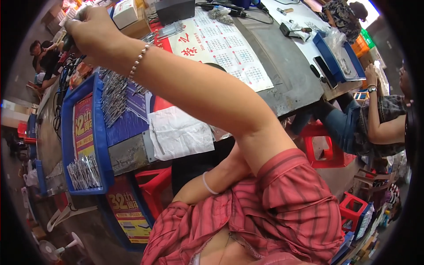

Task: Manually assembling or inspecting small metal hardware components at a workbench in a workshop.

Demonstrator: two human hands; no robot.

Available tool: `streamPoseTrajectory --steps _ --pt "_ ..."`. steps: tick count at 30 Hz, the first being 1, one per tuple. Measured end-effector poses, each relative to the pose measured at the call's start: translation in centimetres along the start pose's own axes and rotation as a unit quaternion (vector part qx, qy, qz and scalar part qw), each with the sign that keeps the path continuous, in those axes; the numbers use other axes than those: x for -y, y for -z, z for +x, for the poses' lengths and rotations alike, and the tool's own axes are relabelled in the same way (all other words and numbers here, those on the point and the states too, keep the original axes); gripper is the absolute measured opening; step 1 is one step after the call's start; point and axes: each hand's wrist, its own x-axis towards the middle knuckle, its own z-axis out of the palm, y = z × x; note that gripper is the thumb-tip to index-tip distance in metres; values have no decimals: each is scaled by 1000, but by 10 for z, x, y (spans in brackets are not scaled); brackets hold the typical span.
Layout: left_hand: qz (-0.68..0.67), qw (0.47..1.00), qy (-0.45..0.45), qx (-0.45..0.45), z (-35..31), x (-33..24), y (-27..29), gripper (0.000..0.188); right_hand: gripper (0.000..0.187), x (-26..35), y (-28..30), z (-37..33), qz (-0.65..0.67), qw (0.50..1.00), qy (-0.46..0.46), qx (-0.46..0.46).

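Note:
My right arm, with a beaded bracelet, stretches across the bench to the far left. My right hand (90, 31) is closed there, its fingers curled; a dark shape shows beside them, but what they hold I cannot make out. Below that wrist, a heap of slender silver metal pieces (114, 95) lies on a purple printed sheet. More such pieces (84, 173) fill the near end of a long blue tray (106, 163). My left hand (229, 167), past a white bangle, lies low near my lap; its fingers are hidden behind my right arm.
A crumpled white cloth or paper (181, 132) lies at the bench edge. Beyond it is a calendar sheet (238, 53), with a dark box (174, 11) behind. Another blue tray (338, 57) stands at right, near a seated person (384, 119). Red stools (324, 148) stand below.

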Motion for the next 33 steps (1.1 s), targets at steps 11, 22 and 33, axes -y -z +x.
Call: streamPoseTrajectory --steps 11,22,33 --pt "497 825 -21 -267 -126 -62 -52 23 18 88 114 -105 -345 899 41 268" --pt "772 531 -72 -342 -133 -77 -57 27 15 48 198 -248 -102 934 -335 66" --pt "799 495 -65 -336 -130 -78 -57 25 15 39 200 -249 -28 938 -344 28"
